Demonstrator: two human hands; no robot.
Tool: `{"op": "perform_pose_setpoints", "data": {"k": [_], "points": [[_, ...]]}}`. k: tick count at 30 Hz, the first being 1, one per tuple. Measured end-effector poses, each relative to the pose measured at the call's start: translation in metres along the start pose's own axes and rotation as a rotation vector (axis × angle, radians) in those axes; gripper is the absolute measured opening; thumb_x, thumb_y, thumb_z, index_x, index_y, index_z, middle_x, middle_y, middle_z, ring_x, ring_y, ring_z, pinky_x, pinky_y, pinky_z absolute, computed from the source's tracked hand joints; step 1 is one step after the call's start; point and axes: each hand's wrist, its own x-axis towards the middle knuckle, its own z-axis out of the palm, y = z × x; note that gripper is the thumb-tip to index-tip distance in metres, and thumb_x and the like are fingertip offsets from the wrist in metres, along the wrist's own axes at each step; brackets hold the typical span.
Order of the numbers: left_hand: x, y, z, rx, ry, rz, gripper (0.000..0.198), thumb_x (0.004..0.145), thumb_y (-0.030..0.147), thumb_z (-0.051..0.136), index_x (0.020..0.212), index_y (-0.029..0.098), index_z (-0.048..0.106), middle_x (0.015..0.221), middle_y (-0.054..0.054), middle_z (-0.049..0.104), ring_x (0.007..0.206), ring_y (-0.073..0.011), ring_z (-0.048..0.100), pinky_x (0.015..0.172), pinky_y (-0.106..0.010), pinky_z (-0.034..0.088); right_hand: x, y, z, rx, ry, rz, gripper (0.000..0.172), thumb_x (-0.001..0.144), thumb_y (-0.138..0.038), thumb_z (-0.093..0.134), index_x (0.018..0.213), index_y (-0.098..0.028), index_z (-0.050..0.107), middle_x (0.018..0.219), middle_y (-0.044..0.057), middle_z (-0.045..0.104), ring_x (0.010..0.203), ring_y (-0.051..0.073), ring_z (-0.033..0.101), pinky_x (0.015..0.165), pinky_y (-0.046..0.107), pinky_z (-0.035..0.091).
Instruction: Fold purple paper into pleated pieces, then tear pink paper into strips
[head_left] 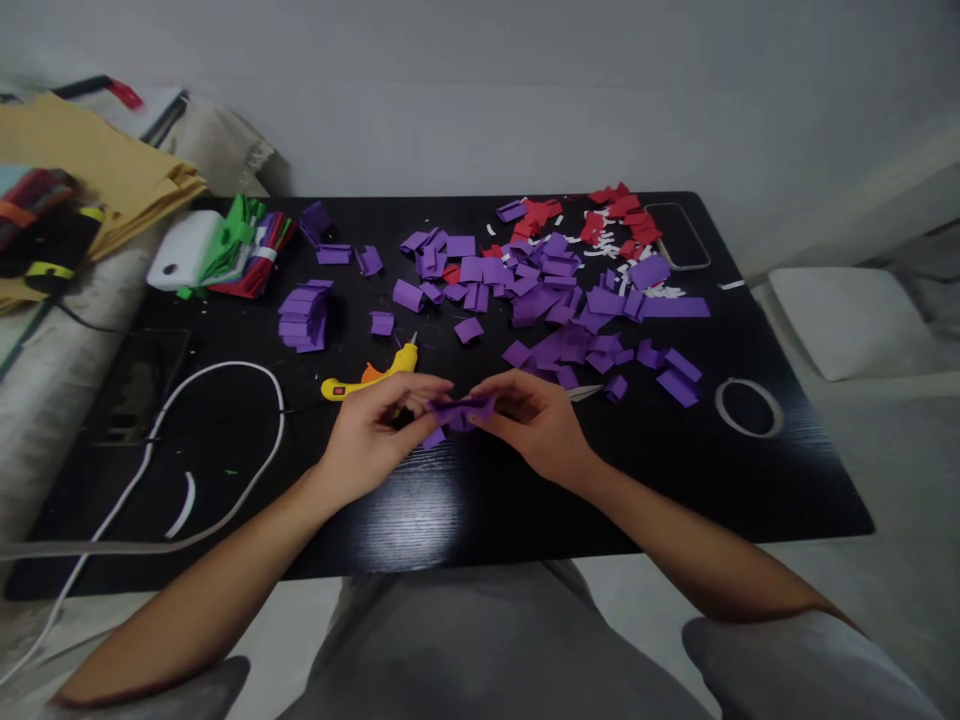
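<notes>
Between my two hands, low over the near middle of the table, is a folded piece of purple paper (pixel 459 414). My left hand (pixel 379 420) pinches its left end between thumb and fingers. The right end is pinched the same way by my right hand (pixel 536 418). Another small purple piece (pixel 433 438) shows just below the left fingertips. Right behind my left hand lies a yellow glue gun (pixel 375 374), its nozzle pointing away to the right. Scissors (pixel 585 392), mostly covered by my right hand, lie beside it.
Purple folded pieces (pixel 540 290) are strewn across the black table (pixel 510 510), with red pieces (pixel 622 205) and white scraps behind. A stacked purple strip (pixel 304 315), bundled coloured paper (pixel 251 250) and a white cable (pixel 281 420) are left; a tape ring (pixel 748 408) is right.
</notes>
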Motion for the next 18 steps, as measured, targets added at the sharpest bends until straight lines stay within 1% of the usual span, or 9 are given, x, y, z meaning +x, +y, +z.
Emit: {"op": "perform_pose_setpoints", "data": {"k": [2,4,7,9,11,13,14,16,18], "points": [[0.0006,0.0008,-0.0038,0.129,0.015,0.152,0.017,0.092,0.010,0.072,0.102,0.022,0.079,0.099,-0.003,0.080,0.088,-0.0155,0.075,0.082,-0.029,0.059,0.0020,-0.0009,-0.0014,-0.012,0.074,-0.039,0.029,0.078,-0.038,0.091,0.096,-0.024,0.074,0.100,0.002,0.077,0.095,0.019,0.074,0.095,0.036,0.060],[0.0006,-0.0003,-0.0063,0.230,0.068,0.289,0.019,0.093,0.009,0.070,0.097,0.024,0.081,0.104,-0.004,0.079,0.095,-0.0168,0.075,0.086,-0.031,0.059,0.0044,-0.0026,-0.0024,0.041,0.098,0.034,0.029,0.080,-0.044,0.089,0.093,-0.023,0.073,0.094,0.002,0.075,0.088,0.017,0.073,0.090,0.036,0.061],[-0.0006,-0.0040,-0.0065,0.325,0.142,0.404,0.024,0.091,0.006,0.071,0.098,0.027,0.081,0.103,-0.003,0.075,0.092,-0.0155,0.072,0.080,-0.030,0.058,0.0062,-0.0048,-0.0018,0.221,-0.040,0.255,0.036,0.082,-0.054,0.085,0.093,-0.022,0.075,0.088,0.002,0.076,0.081,0.016,0.073,0.082,0.034,0.063],[-0.0020,-0.0058,-0.0050,0.350,0.136,0.441,0.029,0.089,0.002,0.069,0.100,0.027,0.081,0.100,-0.002,0.072,0.088,-0.0141,0.070,0.075,-0.028,0.057,0.0054,-0.0054,-0.0001,0.299,-0.099,0.340,0.037,0.076,-0.051,0.091,0.093,-0.021,0.077,0.089,0.000,0.077,0.080,0.014,0.072,0.079,0.030,0.062],[-0.0029,-0.0057,-0.0033,0.346,0.091,0.447,0.032,0.089,0.000,0.066,0.101,0.026,0.081,0.099,-0.002,0.071,0.085,-0.0132,0.069,0.075,-0.028,0.056,0.0040,-0.0053,0.0016,0.301,-0.089,0.363,0.036,0.068,-0.043,0.097,0.089,-0.022,0.077,0.086,-0.003,0.076,0.075,0.011,0.070,0.075,0.026,0.059],[-0.0030,-0.0037,-0.0023,0.314,0.052,0.404,0.029,0.090,0.001,0.065,0.101,0.024,0.080,0.098,-0.004,0.072,0.086,-0.0141,0.070,0.078,-0.029,0.056,0.0034,-0.0049,0.0022,0.266,-0.057,0.365,0.035,0.064,-0.039,0.099,0.084,-0.021,0.076,0.081,-0.004,0.075,0.070,0.010,0.068,0.072,0.025,0.057],[-0.0025,-0.0023,-0.0020,0.277,0.048,0.348,0.026,0.091,0.003,0.065,0.101,0.023,0.079,0.098,-0.004,0.073,0.086,-0.0150,0.070,0.079,-0.029,0.057,0.0034,-0.0047,0.0022,0.245,-0.040,0.362,0.034,0.064,-0.039,0.099,0.082,-0.021,0.076,0.079,-0.004,0.075,0.068,0.010,0.067,0.070,0.025,0.056],[-0.0007,0.0008,-0.0018,0.139,0.062,0.163,0.019,0.094,0.011,0.064,0.105,0.021,0.076,0.098,-0.005,0.074,0.086,-0.0166,0.071,0.077,-0.030,0.057,0.0041,-0.0042,0.0017,0.205,-0.014,0.351,0.033,0.063,-0.040,0.099,0.081,-0.021,0.077,0.077,-0.004,0.075,0.067,0.010,0.065,0.067,0.025,0.054],[0.0018,0.0031,-0.0011,-0.033,0.044,-0.072,0.015,0.098,0.022,0.062,0.107,0.020,0.073,0.094,-0.005,0.075,0.081,-0.0170,0.070,0.071,-0.030,0.057,0.0047,-0.0037,0.0012,0.162,-0.002,0.328,0.032,0.064,-0.041,0.098,0.081,-0.021,0.078,0.078,-0.003,0.076,0.067,0.011,0.066,0.067,0.026,0.054]]}}
